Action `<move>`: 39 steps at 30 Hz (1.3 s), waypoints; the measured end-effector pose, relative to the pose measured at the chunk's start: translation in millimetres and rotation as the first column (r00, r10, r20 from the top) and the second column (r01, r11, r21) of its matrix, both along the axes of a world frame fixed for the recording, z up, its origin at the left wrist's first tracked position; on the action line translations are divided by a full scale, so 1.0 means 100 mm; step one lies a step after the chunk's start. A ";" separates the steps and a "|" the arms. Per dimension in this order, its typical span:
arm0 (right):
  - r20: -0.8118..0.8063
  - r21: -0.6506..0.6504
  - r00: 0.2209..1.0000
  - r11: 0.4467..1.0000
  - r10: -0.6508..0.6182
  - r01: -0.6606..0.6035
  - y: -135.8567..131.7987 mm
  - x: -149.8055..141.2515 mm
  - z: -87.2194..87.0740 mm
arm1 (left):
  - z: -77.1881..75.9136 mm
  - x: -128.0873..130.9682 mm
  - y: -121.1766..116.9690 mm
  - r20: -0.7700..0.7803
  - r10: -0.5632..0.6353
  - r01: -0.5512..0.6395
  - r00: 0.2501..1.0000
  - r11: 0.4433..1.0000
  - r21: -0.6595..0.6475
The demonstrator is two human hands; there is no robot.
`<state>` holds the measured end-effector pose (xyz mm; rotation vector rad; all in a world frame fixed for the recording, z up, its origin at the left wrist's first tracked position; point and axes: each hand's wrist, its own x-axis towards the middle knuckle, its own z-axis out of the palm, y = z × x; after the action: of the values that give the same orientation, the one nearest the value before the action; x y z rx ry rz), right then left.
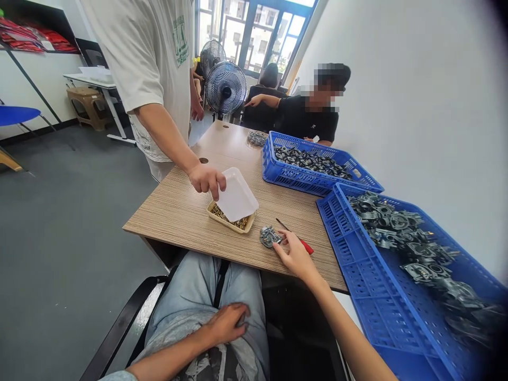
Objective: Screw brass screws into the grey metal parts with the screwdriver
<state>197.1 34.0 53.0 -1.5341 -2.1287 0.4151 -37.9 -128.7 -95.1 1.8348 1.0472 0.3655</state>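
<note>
Closely, we note the right hand [296, 256] at the near edge of the table [170, 225], its fingers [286, 247] partly open, their tips at a metal part [270, 236] lying on the tabletop; whether they grip it we cannot tell. A red-handled screwdriver [304, 244] lies just beside that hand. The left hand [226, 323], below the table, rests open on a thigh [254, 286], holding nothing. Another person's hand [206, 180] tilts a white lid [238, 194] over a small tray [230, 226] of brass pieces [227, 215]: a careless knock could spill them. Right of the table, a near blue crate [337, 225] holds grey metal castings [391, 222] and a far blue crate [289, 172] holds darker parts [311, 161]. We judge the near crate — overhanging the table — liable to tip if leaned on.
</note>
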 end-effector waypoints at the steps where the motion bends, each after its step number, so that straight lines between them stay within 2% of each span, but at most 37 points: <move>1: -0.023 0.015 0.999 1.000 -0.027 0.028 -0.01 0.05 -0.02 | 0.14 0.05 0.07 -0.006 -0.024 0.024 1.000 0.993 0.116; 3: -0.092 0.056 0.990 0.992 -0.108 0.114 -0.05 0.16 -0.08 | 0.48 0.18 0.28 -0.060 -0.036 0.056 0.998 0.923 0.381; 6: -0.198 0.081 0.945 0.956 -0.261 0.281 -0.13 0.32 -0.22 | 1.06 0.45 0.69 -0.084 0.029 0.033 0.996 0.753 0.658; 9: -0.251 0.078 0.898 0.917 -0.361 0.391 -0.24 0.45 -0.37 | 1.48 0.74 1.13 -0.129 0.197 -0.025 0.972 0.630 0.776; 11: -0.267 0.070 0.868 0.890 -0.418 0.450 -0.29 0.51 -0.45 | 1.60 0.91 1.39 -0.187 0.305 -0.039 0.934 0.607 0.794; 12: -0.274 0.063 0.852 0.876 -0.445 0.478 -0.31 0.53 -0.49 | 1.62 0.99 1.51 -0.220 0.351 -0.049 0.910 0.619 0.784; 14: -0.284 0.049 0.830 0.858 -0.479 0.512 -0.34 0.54 -0.53 | 1.60 1.10 1.69 -0.296 0.413 -0.077 0.861 0.681 0.728; 17: -0.288 0.040 0.818 0.847 -0.498 0.529 -0.36 0.53 -0.54 | 1.53 1.18 1.84 -0.365 0.429 -0.116 0.826 0.764 0.635; 21: -0.286 0.040 0.810 0.838 -0.512 0.544 -0.39 0.49 -0.52 | 1.52 1.13 1.88 -0.361 0.381 -0.084 0.851 0.777 0.624; 24: -0.280 0.034 0.811 0.839 -0.513 0.542 -0.39 0.49 -0.52 | 1.56 1.07 1.90 -0.288 0.359 -0.125 0.888 0.789 0.601; 27: -0.272 0.036 0.816 0.842 -0.511 0.539 -0.39 0.49 -0.53 | 1.56 1.04 1.97 -0.141 0.342 -0.225 0.929 0.825 0.518; 29: -0.265 0.044 0.819 0.842 -0.509 0.538 -0.38 0.50 -0.54 | 1.52 1.01 2.02 -0.038 0.294 -0.242 0.955 0.847 0.474; 31: -0.255 0.053 0.821 0.841 -0.511 0.539 -0.38 0.50 -0.54 | 1.48 0.98 2.06 0.029 0.247 -0.230 0.969 0.847 0.479; 33: -0.241 0.058 0.822 0.837 -0.516 0.543 -0.38 0.50 -0.54 | 1.45 0.93 2.07 0.036 0.217 -0.203 0.975 0.823 0.531; 39: -0.211 0.061 0.823 0.833 -0.528 0.550 -0.38 0.50 -0.56 | 1.54 0.72 1.99 -0.125 0.183 -0.052 0.975 0.736 0.675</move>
<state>247.2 -4.0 -2.8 -1.8557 -1.4551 0.2105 34.3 70.6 58.7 2.4887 1.2689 0.7381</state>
